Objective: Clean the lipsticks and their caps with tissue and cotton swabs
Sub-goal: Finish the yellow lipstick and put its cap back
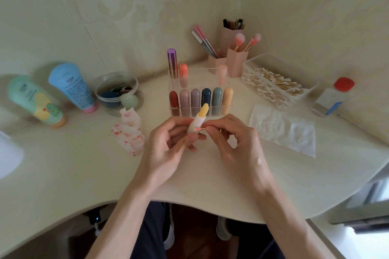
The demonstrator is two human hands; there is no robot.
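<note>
We are judging the job as partway done. Our left hand (168, 143) is gripping an uncapped yellow lipstick (199, 120) above the table (84, 174), fingers (179, 124) curled round its white base. Our right hand (233, 143) is pinching one cotton swab (200, 129), its pink-stained tip touching that base. We are counting two red-smeared tissue wads (130, 132), one clean tissue (284, 128), and nine capped lipsticks in the organizer (174, 82), six in front and three behind. We cannot tell which are cleaned.
</note>
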